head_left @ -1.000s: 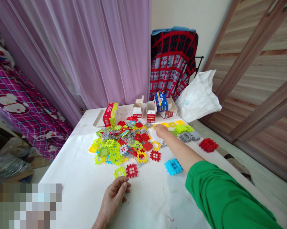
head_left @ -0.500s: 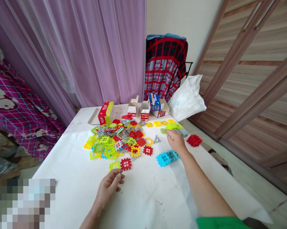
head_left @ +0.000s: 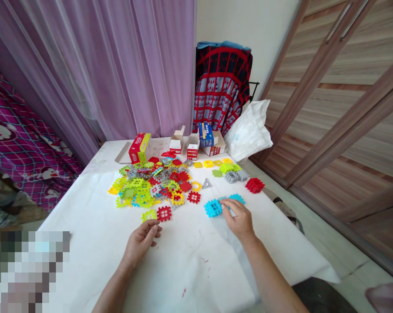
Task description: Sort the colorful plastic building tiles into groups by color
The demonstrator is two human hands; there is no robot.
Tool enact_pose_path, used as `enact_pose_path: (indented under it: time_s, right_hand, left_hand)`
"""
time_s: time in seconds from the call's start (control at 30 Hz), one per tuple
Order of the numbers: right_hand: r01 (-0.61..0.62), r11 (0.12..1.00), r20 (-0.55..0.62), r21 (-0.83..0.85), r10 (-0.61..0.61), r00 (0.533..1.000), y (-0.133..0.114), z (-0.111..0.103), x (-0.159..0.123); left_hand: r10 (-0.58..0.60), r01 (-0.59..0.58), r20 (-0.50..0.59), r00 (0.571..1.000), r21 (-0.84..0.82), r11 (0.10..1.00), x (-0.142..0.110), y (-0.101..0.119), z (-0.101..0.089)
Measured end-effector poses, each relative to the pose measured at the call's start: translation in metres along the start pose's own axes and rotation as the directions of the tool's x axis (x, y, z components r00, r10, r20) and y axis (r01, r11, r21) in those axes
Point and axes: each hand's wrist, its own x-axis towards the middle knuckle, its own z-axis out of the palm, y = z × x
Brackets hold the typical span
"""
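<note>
My left hand (head_left: 140, 243) rests over the white table just in front of a lime-green piece (head_left: 149, 215) and a dark red square piece (head_left: 164, 213). Its fingers are loosely curled and apart, holding nothing. At the stacked blue interlocking pieces (head_left: 213, 208) is my right hand (head_left: 238, 217), thumb and forefinger slightly apart at their right edge. I cannot make out a piece gripped in it. More blue pieces (head_left: 237, 198) show behind that hand. A large mixed heap of plastic interlocking pieces (head_left: 144, 189) lies further back, with a grey triangle piece (head_left: 206, 183) to its right.
Red pieces (head_left: 255, 185), grey pieces (head_left: 232, 176), lime-green pieces (head_left: 229, 167) and a row of yellow pieces (head_left: 208, 164) lie at the right. Small boxes (head_left: 139, 148) and a white plastic bag (head_left: 248, 130) stand along the back. A wooden wardrobe (head_left: 330, 95) is to the right.
My right hand has come back from the green pieces toward me, to the blue pieces. My left hand keeps its pose in front of the red piece. The view has shifted slightly.
</note>
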Motion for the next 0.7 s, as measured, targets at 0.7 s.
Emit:
enact_pose_path:
  time_s: [0.7]
  right_hand:
    - [0.077,0.949,0.290,0.305,-0.169,0.942,-0.093,0.116,-0.002]
  left_hand:
    - [0.143,-0.122,-0.132,0.981,0.158,0.980,-0.004,-0.014,0.002]
